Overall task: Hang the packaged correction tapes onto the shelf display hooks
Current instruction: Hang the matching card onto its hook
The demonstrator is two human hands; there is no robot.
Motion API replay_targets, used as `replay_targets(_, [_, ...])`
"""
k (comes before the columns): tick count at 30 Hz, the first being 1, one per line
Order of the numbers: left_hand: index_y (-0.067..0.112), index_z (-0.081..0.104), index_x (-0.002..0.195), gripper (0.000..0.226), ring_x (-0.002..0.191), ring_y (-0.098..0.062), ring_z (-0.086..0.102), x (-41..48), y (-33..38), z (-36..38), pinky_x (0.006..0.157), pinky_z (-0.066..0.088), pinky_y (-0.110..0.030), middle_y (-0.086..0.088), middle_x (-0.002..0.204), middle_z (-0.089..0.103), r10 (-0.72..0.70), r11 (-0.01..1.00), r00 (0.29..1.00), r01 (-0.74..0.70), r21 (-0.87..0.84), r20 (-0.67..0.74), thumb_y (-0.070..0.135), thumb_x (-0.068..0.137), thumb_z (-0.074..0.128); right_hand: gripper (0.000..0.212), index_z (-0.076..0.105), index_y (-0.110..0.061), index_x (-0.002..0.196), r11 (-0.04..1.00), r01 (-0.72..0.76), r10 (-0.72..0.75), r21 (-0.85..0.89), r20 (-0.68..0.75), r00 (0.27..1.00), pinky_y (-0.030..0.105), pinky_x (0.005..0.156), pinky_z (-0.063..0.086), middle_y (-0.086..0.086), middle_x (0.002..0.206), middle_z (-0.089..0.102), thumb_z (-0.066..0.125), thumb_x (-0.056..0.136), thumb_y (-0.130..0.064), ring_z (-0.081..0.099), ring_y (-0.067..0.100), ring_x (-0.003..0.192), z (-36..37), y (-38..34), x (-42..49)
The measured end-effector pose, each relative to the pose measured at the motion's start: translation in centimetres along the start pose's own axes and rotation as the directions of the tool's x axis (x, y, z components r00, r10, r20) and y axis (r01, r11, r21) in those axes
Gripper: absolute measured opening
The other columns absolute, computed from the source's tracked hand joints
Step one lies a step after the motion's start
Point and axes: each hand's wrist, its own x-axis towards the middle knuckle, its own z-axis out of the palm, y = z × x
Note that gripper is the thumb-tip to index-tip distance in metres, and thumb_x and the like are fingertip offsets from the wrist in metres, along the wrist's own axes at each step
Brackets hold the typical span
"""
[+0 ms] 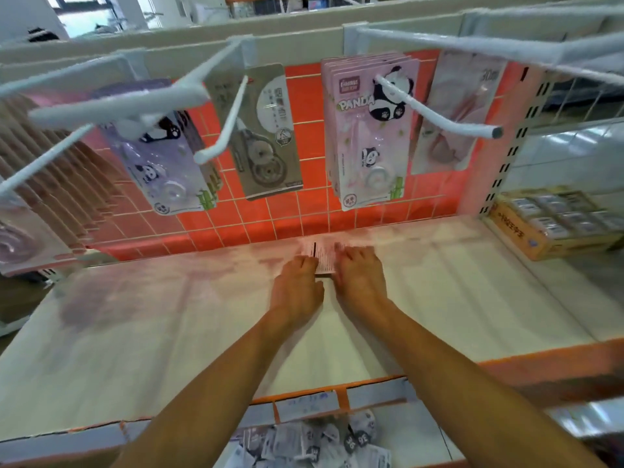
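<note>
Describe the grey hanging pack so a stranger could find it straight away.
Look at the orange tiled back wall above the white shelf. The grey pack hangs there between the purple panda packs and the pink PANDA packs. It alone is grey, with no panda on it.

Stationery shop: stocked display hooks [435, 111].

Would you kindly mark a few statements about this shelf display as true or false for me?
1. The left hand and the right hand both touch a pack lying on the shelf. True.
2. The pink panda packs hang on a hook. True.
3. The wall behind the hooks is blue. False: the wall is orange-red tile.
4. A cardboard box sits at the far left. False: the cardboard box sits at the right.
</note>
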Motion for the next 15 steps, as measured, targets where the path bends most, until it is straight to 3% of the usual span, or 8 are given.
replay_targets(4, [0.016, 0.057, 0.124, 0.035, 0.106, -0.027, 0.053, -1.5, 0.2, -0.1, 0.087, 0.046, -0.036, -0.008, 0.122, 0.059, -0.018, 0.999, 0.997, 0.015, -0.038, -0.072, 0.015, 0.090, 0.051, 0.038, 0.065, -0.010, 0.117, 0.999, 0.039, -0.040, -0.031, -0.030, 0.999, 0.042, 0.092, 0.050, 0.008, 0.113, 0.069, 0.070, 0.080, -0.020, 0.062, 0.030, 0.103, 0.0, -0.1, -2.0])
replay_targets(8, [0.016, 0.060, 0.122, 0.032, 0.101, -0.024, 0.055, -3.0, 0.2, -0.3, 0.084, 0.049, -0.034, -0.008, 0.116, 0.062, -0.011, 0.998, 0.996, 0.005, -0.057, -0.092, 0.017, 0.091, 0.054, 0.032, 0.071, -0.010, 0.101, 1.000, 0.029, -0.028, 0.007, -0.048, 0.998, 0.039, 0.080, 0.052, 0.007, 0.099, 0.072, 0.078, 0.073, -0.024, 0.066, 0.029, 0.091, -0.3, -0.4, -3.2])
replay_targets(15, [0.012, 0.063, 0.119, 0.034, 0.105, -0.032, 0.054, -5.8, -0.4, -0.9, 0.087, 0.043, -0.039, -0.013, 0.114, 0.061, 0.007, 0.993, 0.992, -0.021, -0.113, -0.127, 0.010, 0.086, 0.061, 0.024, 0.071, -0.010, 0.092, 0.992, 0.110, -0.107, 0.056, -0.060, 0.992, 0.038, 0.075, 0.046, 0.010, 0.093, 0.071, 0.065, 0.081, -0.030, 0.063, 0.033, 0.088, -2.4, -0.6, -5.7])
